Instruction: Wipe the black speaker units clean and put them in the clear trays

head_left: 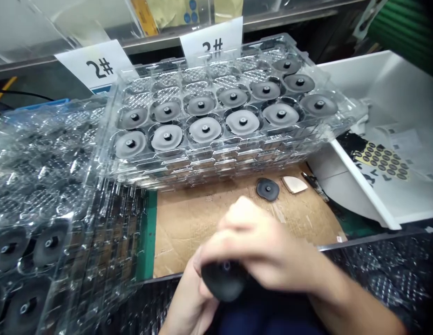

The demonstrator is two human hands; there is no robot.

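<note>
At the bottom centre, my left hand [194, 300] is closed around the left edge of a black disc [225, 283] with a small central stud. My right hand [258, 244] is smeared by motion and lies over the disc's upper side, fingers curled inward. Whatever its fingertips pinch, if anything, is hidden. Another black disc [268, 189] with a raised stud lies on the cardboard sheet [185, 228] beyond my hands. Beside it is a pale wedge-shaped block [294, 184].
Stacked clear plastic trays [216, 156] stand behind, the top one holding several grey discs. More trays [38, 163] rise at the left. A white bin [363, 184] at the right contains a yellow sticker sheet [382, 160]. A dark pen-like tool [314, 185] lies near the bin.
</note>
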